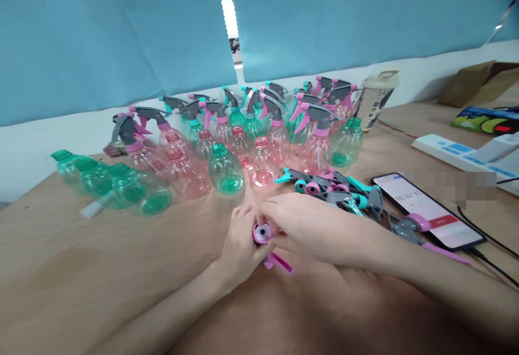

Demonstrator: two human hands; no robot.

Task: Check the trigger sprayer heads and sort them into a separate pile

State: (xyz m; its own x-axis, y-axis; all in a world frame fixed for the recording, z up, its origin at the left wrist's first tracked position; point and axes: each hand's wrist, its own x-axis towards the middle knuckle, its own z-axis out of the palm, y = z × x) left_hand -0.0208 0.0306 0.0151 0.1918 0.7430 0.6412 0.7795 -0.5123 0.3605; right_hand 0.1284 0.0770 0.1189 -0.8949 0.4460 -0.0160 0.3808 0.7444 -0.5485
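Note:
Close together above the table's front part, both my hands are closed on one pink and grey spray head (263, 232). Its round pink collar faces up toward me, with a white disc and dark hole inside, and its pink trigger points down to the right. My left hand (239, 239) wraps the collar from the left. From the right, my right hand (287, 220) pinches at the collar's edge; part of the spray head is hidden by the fingers. Just beyond stand an open-necked green bottle (227, 171) and an open-necked pink bottle (263, 163).
Loose spray heads (340, 193) lie piled right of my hands, beside a phone (425, 209) showing a timer. Several bottles with spray heads stand behind. Green bottles (133, 190) lie at left. A paper cup (373, 98), a power strip (466, 152) and a cardboard box (474, 85) are at right.

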